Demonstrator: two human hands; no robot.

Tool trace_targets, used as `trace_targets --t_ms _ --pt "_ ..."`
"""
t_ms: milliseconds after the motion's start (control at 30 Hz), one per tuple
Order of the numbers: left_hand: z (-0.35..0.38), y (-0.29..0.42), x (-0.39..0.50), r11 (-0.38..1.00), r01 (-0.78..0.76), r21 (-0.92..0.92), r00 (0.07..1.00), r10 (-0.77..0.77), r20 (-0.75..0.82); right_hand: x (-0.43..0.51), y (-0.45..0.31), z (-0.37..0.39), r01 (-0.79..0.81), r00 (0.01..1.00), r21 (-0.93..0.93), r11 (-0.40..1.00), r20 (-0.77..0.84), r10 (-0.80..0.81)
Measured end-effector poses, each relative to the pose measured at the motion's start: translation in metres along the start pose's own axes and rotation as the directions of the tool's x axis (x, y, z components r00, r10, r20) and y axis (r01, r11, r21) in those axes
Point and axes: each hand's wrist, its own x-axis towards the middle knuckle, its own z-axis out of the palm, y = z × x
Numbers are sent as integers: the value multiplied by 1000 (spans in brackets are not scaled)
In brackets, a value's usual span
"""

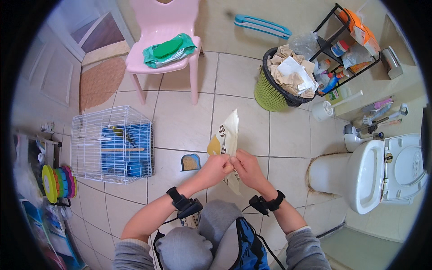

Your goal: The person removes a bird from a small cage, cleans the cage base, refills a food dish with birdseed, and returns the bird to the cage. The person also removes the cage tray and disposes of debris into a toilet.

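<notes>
A cream printed packet (231, 130) is held upright in front of my knees, its side edge towards me. My left hand (216, 168) pinches that edge with curled fingers. Against it, my right hand (248, 168) grips the same edge, thumbs close together. Whether the packet is torn there cannot be made out. On the floor to the left, a blue feed cup (191, 162) holds tan grains. Beyond it stands a white wire birdcage (113, 145) with a blue tray, and a green-yellow bird (119, 132) perches inside.
A pink plastic chair (162, 62) bears a green wipes pack (169, 50). A full green wastebasket (271, 91) stands beside a black rack (325, 50). The toilet (361, 179) is at right, a toilet brush holder (322, 110) on the floor. Shelves with goods line the left.
</notes>
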Motion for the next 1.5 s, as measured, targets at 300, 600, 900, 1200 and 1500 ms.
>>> trace_targets --t_ms 300,600,900,1200,1500 --pt "-3 -4 -7 995 -91 40 992 94 -88 3 -3 -2 84 996 -45 995 35 -82" --pt "-59 9 -12 955 295 -3 955 -295 28 6 -22 -59 -45 999 -643 764 -28 36" --pt "-46 34 -4 941 325 -96 946 -325 9 2 -47 -58 -140 990 -801 582 -132 57" --pt "-60 38 -9 957 286 -42 957 -283 71 29 -20 -57 163 812 -790 590 447 374" --pt "-46 30 -2 988 17 155 999 -12 -32 85 -21 -45 339 430 -816 468 577 695"
